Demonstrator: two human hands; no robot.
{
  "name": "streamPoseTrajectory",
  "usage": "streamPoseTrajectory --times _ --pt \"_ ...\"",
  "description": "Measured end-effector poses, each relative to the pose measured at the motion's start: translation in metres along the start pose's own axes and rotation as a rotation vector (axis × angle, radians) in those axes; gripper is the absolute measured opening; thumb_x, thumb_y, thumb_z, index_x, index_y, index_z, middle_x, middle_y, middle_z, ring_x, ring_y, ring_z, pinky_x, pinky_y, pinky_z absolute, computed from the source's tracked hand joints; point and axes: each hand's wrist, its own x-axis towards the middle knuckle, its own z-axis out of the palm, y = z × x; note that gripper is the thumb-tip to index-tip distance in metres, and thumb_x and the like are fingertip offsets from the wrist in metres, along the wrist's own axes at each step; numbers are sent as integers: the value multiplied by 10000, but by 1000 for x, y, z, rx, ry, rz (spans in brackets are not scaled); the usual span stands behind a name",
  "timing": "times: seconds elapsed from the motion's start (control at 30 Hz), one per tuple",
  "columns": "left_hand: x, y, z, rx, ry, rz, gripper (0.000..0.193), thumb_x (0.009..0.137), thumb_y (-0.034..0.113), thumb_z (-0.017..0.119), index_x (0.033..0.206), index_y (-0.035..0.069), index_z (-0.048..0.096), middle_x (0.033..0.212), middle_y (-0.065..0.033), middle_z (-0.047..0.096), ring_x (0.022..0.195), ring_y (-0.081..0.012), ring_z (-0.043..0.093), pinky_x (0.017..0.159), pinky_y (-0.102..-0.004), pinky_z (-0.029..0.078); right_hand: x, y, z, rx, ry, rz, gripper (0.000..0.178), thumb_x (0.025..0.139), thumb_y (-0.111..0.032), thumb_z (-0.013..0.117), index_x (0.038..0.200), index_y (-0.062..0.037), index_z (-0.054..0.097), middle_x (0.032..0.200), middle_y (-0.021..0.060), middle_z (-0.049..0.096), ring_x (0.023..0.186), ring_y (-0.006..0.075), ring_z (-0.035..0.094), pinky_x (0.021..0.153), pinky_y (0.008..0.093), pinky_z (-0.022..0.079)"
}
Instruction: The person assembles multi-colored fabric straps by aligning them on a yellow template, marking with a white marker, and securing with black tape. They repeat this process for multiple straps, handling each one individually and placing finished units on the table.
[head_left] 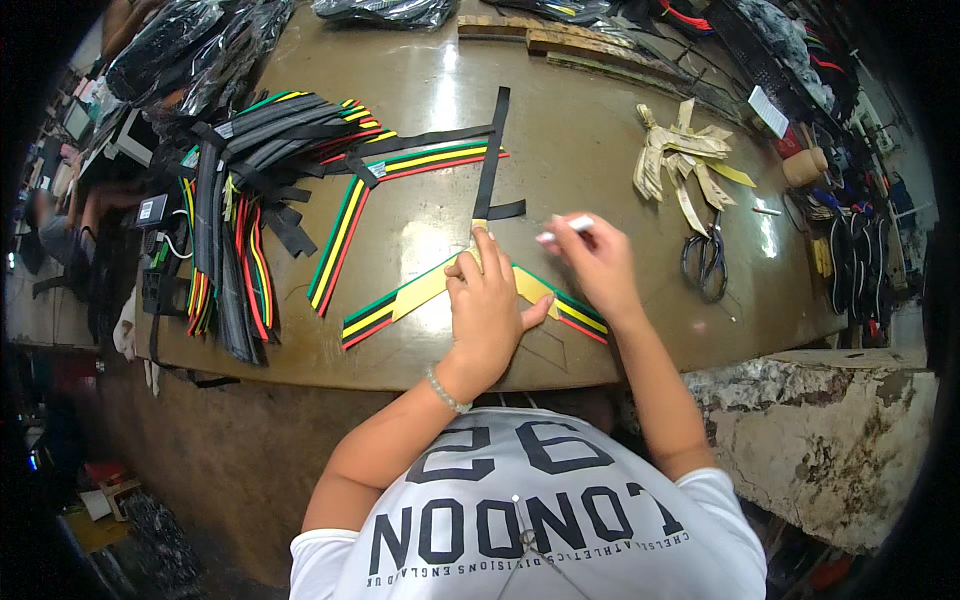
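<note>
Flat on the table near me lies a V-shaped strap striped green, yellow, black and red. A yellow template covers its middle. My left hand presses on the template with fingers stretched out and thumb spread. From its fingertips a black strap runs away from me, with a short black side piece. Just right of that, my right hand pinches a short white stick that looks like chalk, raised off the strap. Farther left lies another striped, angled strap with black webbing on it.
A thick pile of black and striped straps lies on the left. To the right are several pale templates, scissors and another white stick. Wooden bars and plastic-wrapped bundles line the far side.
</note>
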Motion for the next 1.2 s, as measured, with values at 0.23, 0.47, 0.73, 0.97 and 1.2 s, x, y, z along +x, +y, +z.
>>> streamPoseTrajectory --times 0.23,0.47,0.73,0.97,1.2 --pt "7 -7 -1 -111 -46 11 945 660 733 653 1196 -39 555 1402 -190 495 858 -207 534 701 -303 507 76 14 42 -489 -373 -199 225 905 -215 651 892 7 682 764 168 655 634 220 612 595 344 478" --pt "8 -7 1 -46 -69 32 1007 662 755 629 1267 -39 505 1439 -202 463 815 -184 518 743 -300 500 80 11 39 -445 -479 -377 243 909 -212 643 835 19 655 764 190 638 661 330 616 602 383 484" --pt "7 -7 3 -85 -83 32 965 698 773 585 1240 -24 537 1423 -210 477 883 -220 516 791 -339 491 86 16 29 -510 -577 -505 196 915 -177 633 876 15 633 807 183 618 721 351 600 640 391 482" --pt "4 -7 3 -85 -20 23 1002 704 756 603 1281 -60 531 1343 -193 530 878 -231 545 754 -300 517 76 13 32 190 -458 -32 229 956 -225 626 956 4 642 906 93 677 826 165 635 734 319 509" --pt "-32 -26 0 -427 31 -32 902 817 649 599 1334 -80 476 1402 -208 479 1189 -333 518 959 -371 479 55 27 42 -345 -510 -278 232 970 -241 601 972 -19 666 942 99 689 818 150 629 741 306 497"
